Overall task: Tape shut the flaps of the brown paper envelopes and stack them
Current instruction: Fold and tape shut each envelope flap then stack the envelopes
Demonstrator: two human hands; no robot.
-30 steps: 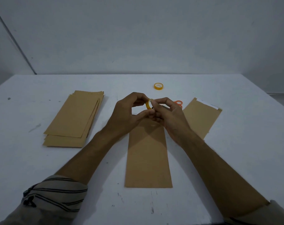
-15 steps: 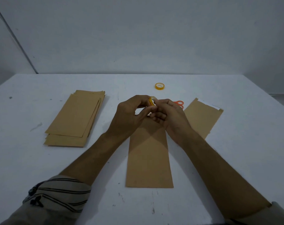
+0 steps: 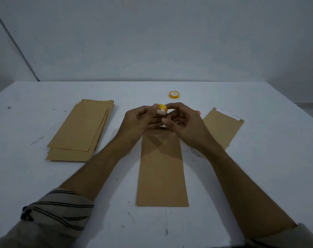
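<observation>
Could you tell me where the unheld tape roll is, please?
In the head view, the spare tape roll lies on the white table, right of centre, just beyond the right hand and the held tape roll.

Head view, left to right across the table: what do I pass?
stack of brown envelopes → left hand → yellow tape roll, pinched between both hands → right hand → single brown envelope with a white strip at its far end
</observation>
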